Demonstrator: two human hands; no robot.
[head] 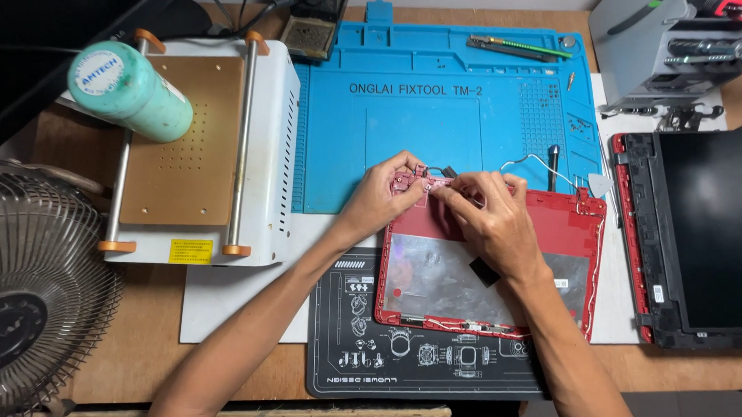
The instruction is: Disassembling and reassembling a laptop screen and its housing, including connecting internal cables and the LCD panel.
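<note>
A red laptop lid shell (578,230) lies open side up in front of me, with a silver foil sheet (443,278) inside it and thin cables along its edges. My left hand (384,192) grips the shell's upper left corner at the hinge bracket. My right hand (491,218) rests beside it, fingertips pinched on a small part at that same corner. What the fingertips hold is too small to make out.
A blue silicone work mat (443,95) lies behind the shell, with tweezers (516,46) at its far edge and a screwdriver (551,162). A black mat (340,349) sits underneath. A screen-separator machine (199,143) with a green bottle (130,90) stands left, a fan (25,302) lower left, a laptop screen frame (704,231) right.
</note>
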